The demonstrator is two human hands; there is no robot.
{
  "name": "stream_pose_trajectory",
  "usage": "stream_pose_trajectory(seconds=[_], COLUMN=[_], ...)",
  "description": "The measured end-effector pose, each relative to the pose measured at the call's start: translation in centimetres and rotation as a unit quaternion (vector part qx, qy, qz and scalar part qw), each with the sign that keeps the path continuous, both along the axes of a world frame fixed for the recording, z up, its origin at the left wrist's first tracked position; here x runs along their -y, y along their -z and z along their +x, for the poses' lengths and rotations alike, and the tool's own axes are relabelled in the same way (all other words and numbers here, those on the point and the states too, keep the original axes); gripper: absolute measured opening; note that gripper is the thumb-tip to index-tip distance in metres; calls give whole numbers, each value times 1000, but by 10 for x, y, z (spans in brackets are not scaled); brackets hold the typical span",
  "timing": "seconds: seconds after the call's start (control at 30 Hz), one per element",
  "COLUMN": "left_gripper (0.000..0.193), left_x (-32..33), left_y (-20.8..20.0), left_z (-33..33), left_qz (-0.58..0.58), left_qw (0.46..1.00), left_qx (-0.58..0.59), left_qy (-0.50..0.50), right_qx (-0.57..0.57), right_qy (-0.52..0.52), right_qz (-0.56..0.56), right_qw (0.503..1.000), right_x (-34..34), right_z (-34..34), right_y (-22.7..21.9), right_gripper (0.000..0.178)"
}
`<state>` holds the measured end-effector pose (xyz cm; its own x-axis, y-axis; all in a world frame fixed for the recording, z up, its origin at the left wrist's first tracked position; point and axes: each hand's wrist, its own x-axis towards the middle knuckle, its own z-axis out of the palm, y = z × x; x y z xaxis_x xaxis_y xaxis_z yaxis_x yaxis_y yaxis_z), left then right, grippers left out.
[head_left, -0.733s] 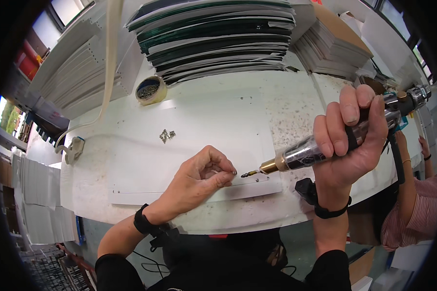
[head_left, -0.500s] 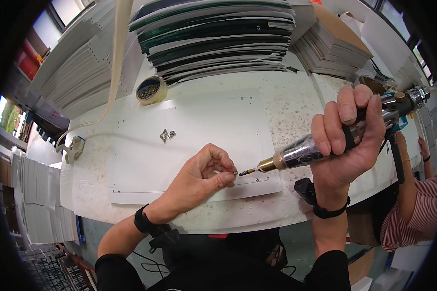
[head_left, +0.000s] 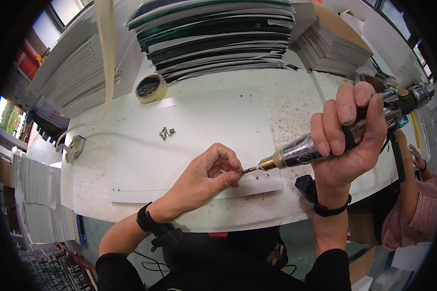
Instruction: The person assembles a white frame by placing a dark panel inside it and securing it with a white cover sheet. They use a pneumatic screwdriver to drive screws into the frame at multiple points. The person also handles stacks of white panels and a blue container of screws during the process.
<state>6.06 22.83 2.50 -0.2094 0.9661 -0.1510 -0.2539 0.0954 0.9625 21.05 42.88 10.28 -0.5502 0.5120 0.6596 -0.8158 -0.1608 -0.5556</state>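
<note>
My right hand (head_left: 349, 138) is wrapped round a silver power screwdriver (head_left: 298, 151) with a brass-coloured nose. Its bit (head_left: 250, 170) points left and slightly down, and its tip meets the fingertips of my left hand (head_left: 204, 173). Thumb and forefinger of that hand are pinched on a small screw at the bit's tip, mostly hidden by the fingers. Both hands are over the near right part of a white panel (head_left: 145, 162), which has small holes and fittings by its corners. A small heap of loose screws (head_left: 167, 133) lies on the panel.
A round tub (head_left: 158, 93) of screws stands behind the panel on the worktable (head_left: 294, 109). Stacked dark and white sheets (head_left: 213, 43) rise at the back, with board stacks (head_left: 332, 43) to the right. A pale hose (head_left: 107, 63) hangs at left. A co-worker's arm (head_left: 409, 194) shows far right.
My left hand has shifted slightly right, bringing the screw from just short of the bit up against its tip. The hose has swung left. My right hand has barely moved.
</note>
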Motion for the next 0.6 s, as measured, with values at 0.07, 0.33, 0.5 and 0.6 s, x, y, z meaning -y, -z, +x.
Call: stream_pose_trajectory(seconds=[0.07,0.33,0.5,0.6], left_gripper=[21,20,21,22], left_x=[-5,-28,-31,-31], left_y=[-1,1,9,9], left_z=[2,7,7,8], left_qz=[-11,3,44,54], left_qw=[999,996,998,998], left_qx=[-29,-84,2,14], left_qy=[8,31,35,36], right_qx=[13,79,75,86], right_qy=[10,24,6,12], right_qz=[1,116,166,151], right_qw=[1000,990,983,985], right_x=[0,6,0,1], right_z=[2,3,3,2], right_y=[-1,-22,-31,-35], right_gripper=[29,27,26,27])
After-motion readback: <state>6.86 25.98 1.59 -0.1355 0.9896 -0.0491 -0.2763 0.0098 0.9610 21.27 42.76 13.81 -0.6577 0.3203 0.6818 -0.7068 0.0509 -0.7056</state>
